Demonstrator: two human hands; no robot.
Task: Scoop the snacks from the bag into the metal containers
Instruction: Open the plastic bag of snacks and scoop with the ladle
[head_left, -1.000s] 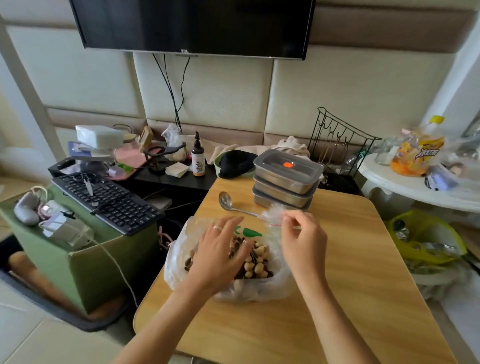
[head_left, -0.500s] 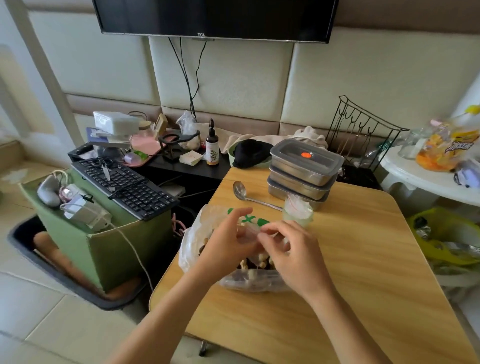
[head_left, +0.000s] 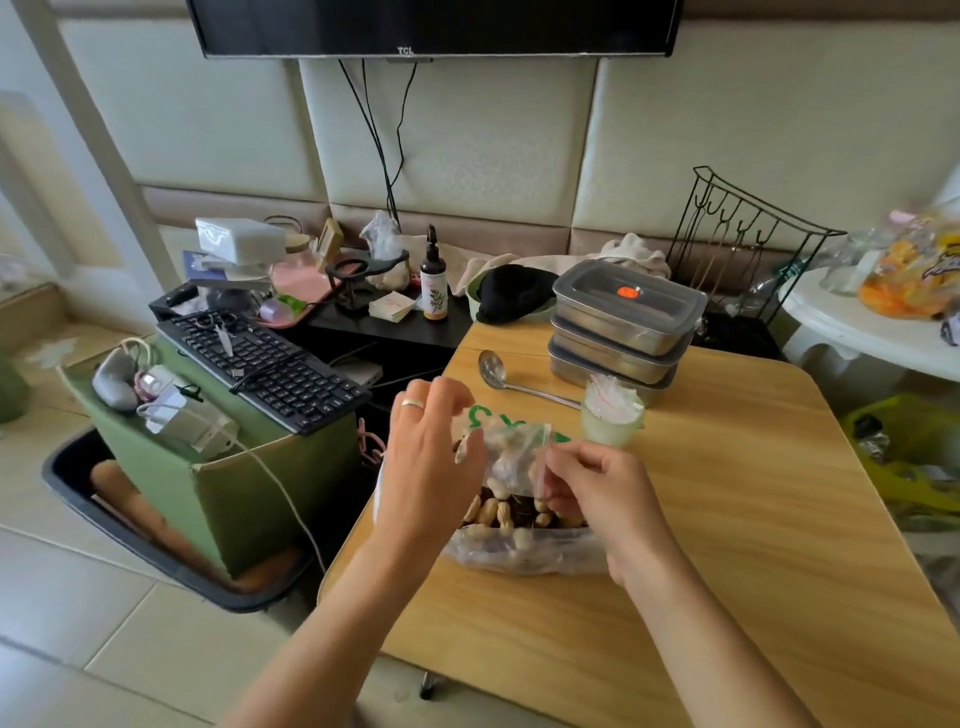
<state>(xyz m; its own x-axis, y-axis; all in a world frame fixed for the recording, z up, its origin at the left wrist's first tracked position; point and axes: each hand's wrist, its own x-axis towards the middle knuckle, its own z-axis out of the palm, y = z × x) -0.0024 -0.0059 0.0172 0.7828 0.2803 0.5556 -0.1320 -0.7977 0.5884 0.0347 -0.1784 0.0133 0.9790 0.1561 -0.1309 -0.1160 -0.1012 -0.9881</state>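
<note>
A clear plastic bag (head_left: 524, 545) full of peanuts and dark snacks sits on the wooden table (head_left: 727, 519). My left hand (head_left: 426, 457) and my right hand (head_left: 597, 488) both pinch a small clear pouch (head_left: 514, 452) of nuts, held just above the bag's mouth. Behind the bag lies a metal ladle (head_left: 519, 376). Three metal containers (head_left: 623, 325) with grey lids are stacked at the table's far edge. A small cup (head_left: 613, 415) stuffed with plastic stands in front of the stack.
Left of the table a green box (head_left: 249, 467) carries a black keyboard (head_left: 265, 358) and cables. A low black shelf (head_left: 395, 327) with a bottle and clutter stands behind. A wire rack (head_left: 748, 244) and a white side table (head_left: 857, 332) are at the right.
The hands came together over the bag and lifted a small pouch of nuts out of it. The plastic the right hand held earlier now sits in the cup. The view shifted left and down.
</note>
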